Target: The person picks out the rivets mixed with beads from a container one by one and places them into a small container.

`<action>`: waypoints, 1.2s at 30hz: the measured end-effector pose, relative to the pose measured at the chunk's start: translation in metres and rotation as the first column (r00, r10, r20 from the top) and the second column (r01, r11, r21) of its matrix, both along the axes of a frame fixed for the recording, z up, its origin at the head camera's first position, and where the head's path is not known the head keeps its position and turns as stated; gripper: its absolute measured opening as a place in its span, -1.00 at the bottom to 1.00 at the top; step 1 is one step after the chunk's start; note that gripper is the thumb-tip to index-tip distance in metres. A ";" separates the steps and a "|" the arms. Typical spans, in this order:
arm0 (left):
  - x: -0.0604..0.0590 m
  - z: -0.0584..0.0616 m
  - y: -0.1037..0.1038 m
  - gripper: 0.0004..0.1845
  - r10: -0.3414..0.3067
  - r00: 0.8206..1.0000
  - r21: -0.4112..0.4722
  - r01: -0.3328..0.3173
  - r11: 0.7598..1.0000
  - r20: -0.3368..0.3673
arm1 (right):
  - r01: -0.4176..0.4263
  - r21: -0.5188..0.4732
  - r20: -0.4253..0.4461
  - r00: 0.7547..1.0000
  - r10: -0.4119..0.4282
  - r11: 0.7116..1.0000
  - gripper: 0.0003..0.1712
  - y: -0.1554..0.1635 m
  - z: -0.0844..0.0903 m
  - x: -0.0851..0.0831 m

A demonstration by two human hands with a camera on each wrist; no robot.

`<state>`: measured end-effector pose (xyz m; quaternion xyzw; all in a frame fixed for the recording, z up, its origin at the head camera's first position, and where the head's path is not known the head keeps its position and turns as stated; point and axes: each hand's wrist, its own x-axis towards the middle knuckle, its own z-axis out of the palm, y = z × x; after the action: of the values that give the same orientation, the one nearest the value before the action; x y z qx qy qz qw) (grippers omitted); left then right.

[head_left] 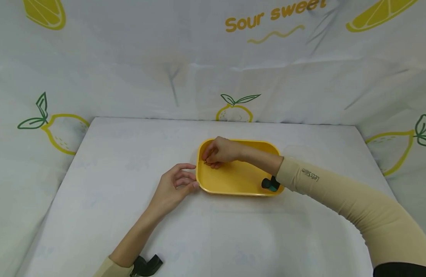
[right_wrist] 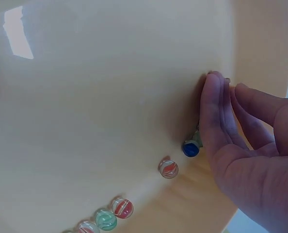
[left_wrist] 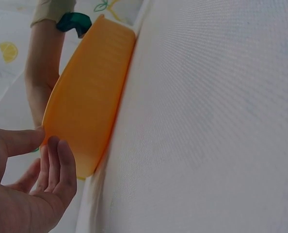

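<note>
Yellow tray [head_left: 233,181] near the table's [head_left: 95,192] far edge, steadied by the relaxed left hand [head_left: 175,186] at its left rim. Right hand [head_left: 220,152], fingers together, meets the blue marble [right_wrist: 190,148]; whether it pinches cannot be told. Advisable: pinch one marble, keeping the row [right_wrist: 120,208] undisturbed.

Glossy plastic on that yellow tray [head_left: 238,181], smooth enough to throw back a bright window glare on its floor, with a faintly ribbed underside in the left wrist view. The marbles [right_wrist: 168,168] are clear, shiny glass with coloured swirls inside. The white table cover [left_wrist: 207,121] looks like matt woven cloth, fine-grained. The lemon-print backdrop [head_left: 213,69] is soft, creased fabric. The beige sleeve [head_left: 337,192] is smooth stretch knit.
</note>
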<state>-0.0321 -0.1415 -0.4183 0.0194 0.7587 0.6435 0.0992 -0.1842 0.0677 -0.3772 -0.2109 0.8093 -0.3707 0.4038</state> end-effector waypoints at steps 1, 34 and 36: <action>0.000 0.000 0.000 -0.46 0.000 1.000 0.000 0.000 1.000 -0.001 | -0.002 0.002 0.001 1.000 0.002 1.000 -0.73 0.000 0.000 0.000; 0.001 -0.001 0.000 -0.47 0.005 1.000 -0.007 -0.006 1.000 -0.016 | -0.013 -0.002 -0.056 0.998 0.013 1.000 -0.78 0.007 -0.003 0.002; 0.001 -0.001 0.000 -0.47 0.007 1.000 -0.010 -0.007 1.000 -0.016 | -0.012 -0.001 -0.059 0.998 0.012 1.000 -0.77 0.007 -0.003 0.003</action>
<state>-0.0314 -0.1416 -0.4194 0.0216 0.7627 0.6400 0.0911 -0.1816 0.0748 -0.3804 -0.2269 0.8193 -0.3626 0.3819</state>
